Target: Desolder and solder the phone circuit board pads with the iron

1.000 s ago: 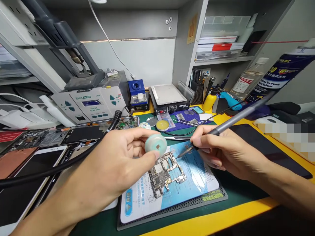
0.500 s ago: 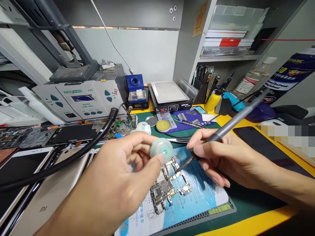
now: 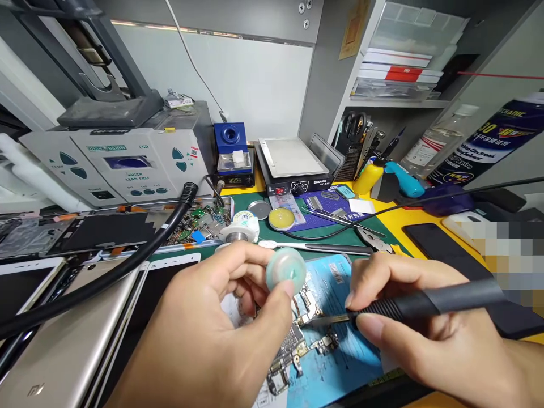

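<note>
The left hand (image 3: 221, 323) pinches a translucent mint-green round spool (image 3: 286, 271); the right hand (image 3: 420, 323) grips a black ribbed-handled soldering iron (image 3: 395, 307).

two hands (image 3: 216, 328), one green spool (image 3: 285, 267) and one soldering iron (image 3: 419, 304) show.

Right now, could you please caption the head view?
Left hand pinching a green spool, right hand holding a soldering iron over a circuit board.

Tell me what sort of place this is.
Likely a phone repair workspace: a bare circuit board lies in front, phones sit at the left, and a station marked LEAD FREE stands behind them.
</note>
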### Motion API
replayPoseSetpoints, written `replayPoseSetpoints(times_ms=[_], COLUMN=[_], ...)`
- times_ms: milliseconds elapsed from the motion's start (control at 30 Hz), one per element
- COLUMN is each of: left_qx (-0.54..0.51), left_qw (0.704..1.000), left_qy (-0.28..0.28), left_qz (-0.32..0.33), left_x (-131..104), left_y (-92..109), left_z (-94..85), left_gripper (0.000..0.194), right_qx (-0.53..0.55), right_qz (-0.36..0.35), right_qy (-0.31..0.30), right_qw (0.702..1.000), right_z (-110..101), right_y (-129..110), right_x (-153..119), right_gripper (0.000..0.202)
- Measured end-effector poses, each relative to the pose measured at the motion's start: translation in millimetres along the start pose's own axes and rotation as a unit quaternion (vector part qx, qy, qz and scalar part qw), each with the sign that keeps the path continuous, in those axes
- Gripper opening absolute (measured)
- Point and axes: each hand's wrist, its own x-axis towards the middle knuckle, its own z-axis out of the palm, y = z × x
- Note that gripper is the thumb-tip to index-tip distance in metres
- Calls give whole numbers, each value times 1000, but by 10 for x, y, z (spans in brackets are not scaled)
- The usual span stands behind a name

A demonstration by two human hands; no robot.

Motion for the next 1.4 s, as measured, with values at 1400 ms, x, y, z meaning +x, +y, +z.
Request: replayPoseSetpoints(times_ms=[1400], left_qx=[29], left_qw=[998], left_qy=[51], left_qz=[-38], left_x=[-54], left_y=[96], left_z=[71], left_gripper=[13], right_qx=[-108], right_qz=[-149], right_qy=[67], right_qw=[981], right_z=[92], right_y=[-20], right_x=[-86], right_gripper=[25])
